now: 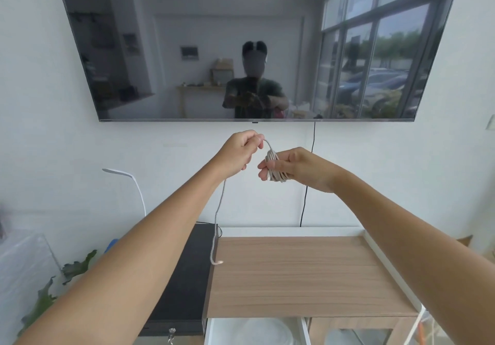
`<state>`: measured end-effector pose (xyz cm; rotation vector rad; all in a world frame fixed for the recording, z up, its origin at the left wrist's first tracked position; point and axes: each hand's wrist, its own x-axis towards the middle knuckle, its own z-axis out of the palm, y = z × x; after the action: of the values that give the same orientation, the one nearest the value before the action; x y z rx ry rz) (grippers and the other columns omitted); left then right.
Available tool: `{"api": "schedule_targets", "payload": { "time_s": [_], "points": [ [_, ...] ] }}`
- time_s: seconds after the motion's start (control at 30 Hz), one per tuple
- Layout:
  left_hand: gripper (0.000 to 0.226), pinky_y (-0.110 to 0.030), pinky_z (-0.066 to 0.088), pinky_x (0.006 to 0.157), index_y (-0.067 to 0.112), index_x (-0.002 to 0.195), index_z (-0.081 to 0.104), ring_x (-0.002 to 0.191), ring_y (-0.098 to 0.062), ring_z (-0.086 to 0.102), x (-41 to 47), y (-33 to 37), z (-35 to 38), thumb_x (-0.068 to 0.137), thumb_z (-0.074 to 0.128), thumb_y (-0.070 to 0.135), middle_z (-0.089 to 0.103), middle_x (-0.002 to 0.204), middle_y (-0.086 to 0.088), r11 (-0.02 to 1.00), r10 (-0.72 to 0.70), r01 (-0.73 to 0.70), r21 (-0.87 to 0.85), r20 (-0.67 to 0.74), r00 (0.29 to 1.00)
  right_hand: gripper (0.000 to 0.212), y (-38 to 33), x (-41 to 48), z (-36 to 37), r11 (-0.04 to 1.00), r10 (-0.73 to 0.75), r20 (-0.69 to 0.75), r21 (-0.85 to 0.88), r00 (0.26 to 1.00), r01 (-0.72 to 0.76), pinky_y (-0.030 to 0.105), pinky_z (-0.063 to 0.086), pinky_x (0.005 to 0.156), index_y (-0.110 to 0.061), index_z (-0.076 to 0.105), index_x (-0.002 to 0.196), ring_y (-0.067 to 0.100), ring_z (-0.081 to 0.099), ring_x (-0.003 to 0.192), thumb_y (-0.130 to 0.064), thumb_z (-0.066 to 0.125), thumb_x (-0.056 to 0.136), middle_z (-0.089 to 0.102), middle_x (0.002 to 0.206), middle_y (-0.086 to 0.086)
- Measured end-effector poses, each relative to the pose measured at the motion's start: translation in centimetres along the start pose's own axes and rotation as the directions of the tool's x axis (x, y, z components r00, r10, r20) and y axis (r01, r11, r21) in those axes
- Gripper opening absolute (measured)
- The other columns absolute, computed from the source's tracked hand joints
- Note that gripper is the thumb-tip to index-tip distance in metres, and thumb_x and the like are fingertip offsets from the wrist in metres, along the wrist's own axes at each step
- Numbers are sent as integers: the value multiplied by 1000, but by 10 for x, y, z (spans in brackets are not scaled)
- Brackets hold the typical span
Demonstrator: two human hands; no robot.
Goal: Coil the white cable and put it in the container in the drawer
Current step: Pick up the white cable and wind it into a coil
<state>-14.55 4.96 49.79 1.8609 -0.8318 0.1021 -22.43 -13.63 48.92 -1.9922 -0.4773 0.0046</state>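
Observation:
I hold the white cable (276, 169) up in front of the wall, below the TV. My right hand (294, 169) grips a bundle of several loops of it. My left hand (238, 154) pinches the strand just left of the bundle, fingers closed on it. From the left hand the loose end hangs straight down and finishes in a small plug just above the left edge of the wooden cabinet top (294, 272). At the bottom of the frame the white drawer (211, 331) stands open, and a clear round container (265, 331) lies inside it.
A large dark TV (254, 44) hangs on the wall, with a black power cord (308, 178) running down behind the cabinet. A black box (184, 277) stands left of the cabinet. Further left are a white desk lamp (131, 186) and green plant leaves (53, 285).

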Motion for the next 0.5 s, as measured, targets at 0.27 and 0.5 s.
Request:
{"api": "schedule_targets", "payload": {
  "time_s": [0.27, 0.5],
  "points": [
    [35, -19, 27, 43, 26, 72, 49, 41, -3, 35, -10, -5, 30, 100, 36, 11, 45, 50, 11, 988, 6, -6, 156, 2, 1000, 34, -23, 14, 16, 863, -146, -265, 436, 953, 254, 29, 51, 78, 3, 62, 126, 18, 67, 95, -20, 45, 108, 71, 107, 9],
    [31, -24, 36, 50, 23, 87, 62, 48, -5, 45, -24, -1, 26, 104, 38, 31, 55, 69, 7, 902, 92, -172, 396, 213, 973, 43, -13, 16, 6, 991, -116, -379, 19, 918, 133, 29, 56, 75, -2, 70, 114, 12, 71, 89, -35, 43, 107, 74, 109, 10]
  ]
}}
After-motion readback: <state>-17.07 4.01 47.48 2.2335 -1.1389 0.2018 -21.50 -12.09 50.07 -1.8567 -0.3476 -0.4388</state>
